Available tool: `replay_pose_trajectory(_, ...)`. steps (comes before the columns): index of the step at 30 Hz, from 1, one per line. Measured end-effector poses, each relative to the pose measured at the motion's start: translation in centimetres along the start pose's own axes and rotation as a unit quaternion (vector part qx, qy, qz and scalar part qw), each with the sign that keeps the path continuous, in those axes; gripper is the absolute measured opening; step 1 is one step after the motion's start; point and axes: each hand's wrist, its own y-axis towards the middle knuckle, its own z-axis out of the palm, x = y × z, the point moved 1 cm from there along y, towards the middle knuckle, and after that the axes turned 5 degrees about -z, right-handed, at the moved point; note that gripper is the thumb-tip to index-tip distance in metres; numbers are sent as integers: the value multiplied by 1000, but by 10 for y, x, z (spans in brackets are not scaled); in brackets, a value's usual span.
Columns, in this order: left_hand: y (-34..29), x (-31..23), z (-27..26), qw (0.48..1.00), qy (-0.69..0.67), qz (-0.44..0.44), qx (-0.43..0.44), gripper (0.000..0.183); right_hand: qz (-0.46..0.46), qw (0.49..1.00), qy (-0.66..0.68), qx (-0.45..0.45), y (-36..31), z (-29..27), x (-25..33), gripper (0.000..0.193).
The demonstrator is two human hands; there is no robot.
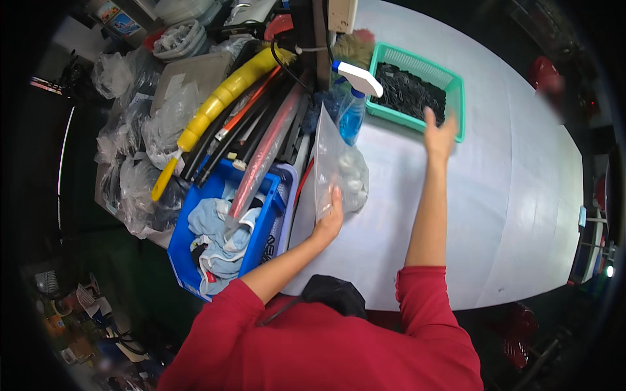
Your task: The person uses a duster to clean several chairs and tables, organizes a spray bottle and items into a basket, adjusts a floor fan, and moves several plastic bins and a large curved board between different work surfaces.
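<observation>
A clear plastic bag [324, 166] stands on the white table, and my left hand [331, 218] grips its near side. Whitish rounded lumps [354, 179] show through the bag's right part; their kind is unclear. My right hand [440, 137] is over the near rim of a green plastic basket [461, 98], its fingers apart and somewhat blurred. Nothing shows between those fingers. Inside the basket lies a heap of thin black strips or cords [407, 91]. Just behind the bag is a spray bottle [351, 120] of blue liquid with a white head.
Left of the table, a blue bin [179, 251] holds light blue cloths [218, 228]. Long black tubes and a yellow-wrapped rod [225, 94] lean across it. Crumpled plastic bags [140, 182] pile up farther left. A fluffy duster [355, 49] lies beside the basket.
</observation>
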Motion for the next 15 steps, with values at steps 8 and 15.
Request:
replay_pose_trajectory(8, -3, -2, -6, 998, 8, -3, -55, 42, 428, 877, 182, -119, 26, 25, -99, 87)
replay_pose_trajectory(15, 11, 29, -10, 993, -65, -42, -84, 46, 400, 886, 215, -98, 28, 41, -103, 70)
